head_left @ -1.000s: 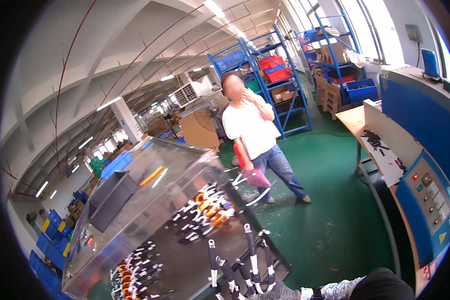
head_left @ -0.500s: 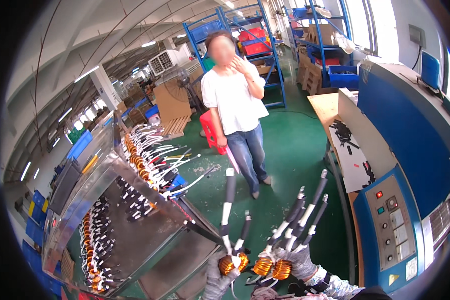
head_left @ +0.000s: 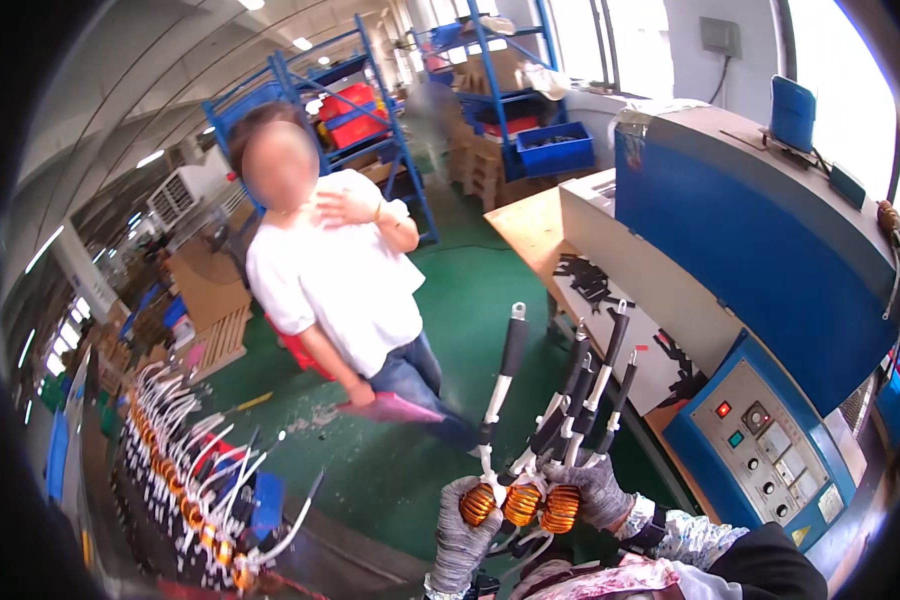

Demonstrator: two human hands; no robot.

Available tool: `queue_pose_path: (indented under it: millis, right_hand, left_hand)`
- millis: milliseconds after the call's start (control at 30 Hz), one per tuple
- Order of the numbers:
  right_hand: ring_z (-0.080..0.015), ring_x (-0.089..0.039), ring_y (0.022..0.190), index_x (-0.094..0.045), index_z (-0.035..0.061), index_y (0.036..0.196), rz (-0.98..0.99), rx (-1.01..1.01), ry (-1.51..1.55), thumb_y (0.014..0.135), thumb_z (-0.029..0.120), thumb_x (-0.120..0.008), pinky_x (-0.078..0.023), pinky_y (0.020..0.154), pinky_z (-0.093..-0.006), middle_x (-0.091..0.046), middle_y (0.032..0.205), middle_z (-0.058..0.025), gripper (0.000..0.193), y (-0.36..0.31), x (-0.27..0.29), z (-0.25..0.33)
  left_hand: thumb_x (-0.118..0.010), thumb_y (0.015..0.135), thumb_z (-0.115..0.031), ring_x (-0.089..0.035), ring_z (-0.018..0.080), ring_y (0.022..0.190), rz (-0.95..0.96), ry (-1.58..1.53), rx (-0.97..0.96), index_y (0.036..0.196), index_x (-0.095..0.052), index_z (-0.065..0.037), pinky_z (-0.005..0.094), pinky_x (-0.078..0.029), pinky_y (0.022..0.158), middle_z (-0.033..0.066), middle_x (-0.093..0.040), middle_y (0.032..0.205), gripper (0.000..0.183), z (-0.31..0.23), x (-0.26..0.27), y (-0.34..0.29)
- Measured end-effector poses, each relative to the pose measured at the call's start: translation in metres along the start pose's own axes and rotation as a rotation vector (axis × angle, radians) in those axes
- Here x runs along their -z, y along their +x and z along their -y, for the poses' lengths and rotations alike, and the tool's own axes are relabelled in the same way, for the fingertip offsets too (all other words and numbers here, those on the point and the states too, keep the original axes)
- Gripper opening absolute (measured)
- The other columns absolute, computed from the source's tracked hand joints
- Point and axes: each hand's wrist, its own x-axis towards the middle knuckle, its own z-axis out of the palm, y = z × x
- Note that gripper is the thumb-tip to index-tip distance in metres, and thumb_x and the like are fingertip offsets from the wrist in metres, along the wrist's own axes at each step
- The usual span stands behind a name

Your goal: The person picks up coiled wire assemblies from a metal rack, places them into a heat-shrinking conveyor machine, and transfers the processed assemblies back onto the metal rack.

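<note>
Both of my gloved hands are in front of my body at the lower middle. My left hand (head_left: pixel 458 535), in a grey knit glove, is closed on a copper-wound toroidal coil (head_left: pixel 478 503). From that coil rises a white-sleeved lead (head_left: pixel 510 350) with a black tube and a metal ring terminal at its tip. My right hand (head_left: pixel 598 493), gloved too, grips two more copper coils; the middle coil (head_left: pixel 522 504) is next to the left hand's one, and the right-hand coil (head_left: pixel 560 508) lies against my fingers. Their several black-and-white leads point upward.
A person (head_left: pixel 335 270) holding a pink sheet stands ahead on the left. A rack (head_left: pixel 185 490) of similar coils is at lower left. On the right, a blue machine (head_left: pixel 760 455) with a control panel adjoins a worktable (head_left: pixel 525 232) bearing black tube pieces. Blue shelving (head_left: pixel 515 100) stands behind.
My view has swung to the right, toward the machine. My hands have come closer together, so the coils now sit side by side. The person appears nearer and further left.
</note>
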Motion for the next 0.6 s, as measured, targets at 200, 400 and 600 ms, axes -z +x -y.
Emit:
queue_pose_path:
  millis: [200,400,600]
  right_hand:
    - [-0.013,-0.061,0.071,-0.061,0.0002,0.089,-0.13,0.071,-0.035,0.074,0.007,-0.066,-0.05,0.065,-0.0259,-0.063,0.08,-0.006,0.017,0.072,0.003,0.01]
    - [-0.011,-0.059,0.066,-0.062,0.0001,0.086,-0.192,0.099,0.02,0.074,0.006,-0.066,-0.049,0.061,-0.0239,-0.063,0.078,-0.0049,0.014,0.147,0.018,0.023]
    - [-0.0104,-0.059,0.07,-0.062,0.0011,0.086,-0.135,0.097,0.081,0.076,0.005,-0.065,-0.048,0.063,-0.0248,-0.063,0.079,-0.0038,0.012,0.246,0.041,0.054]
  left_hand:
    - [-0.071,0.063,-0.001,-0.049,0.0144,0.096,0.107,-0.109,-0.003,0.111,-0.039,-0.004,0.0289,-0.042,0.086,0.0055,-0.047,0.104,0.058,0.016,-0.005,0.092]
    - [-0.074,0.06,-0.005,-0.047,0.016,0.097,0.143,-0.087,0.029,0.111,-0.039,-0.004,0.0299,-0.04,0.088,0.0056,-0.045,0.103,0.061,0.04,-0.018,0.175]
    - [-0.071,0.064,-0.003,-0.048,0.0172,0.098,0.135,0.069,-0.075,0.114,-0.038,-0.002,0.0301,-0.041,0.087,0.0081,-0.046,0.105,0.06,0.064,-0.044,0.274]
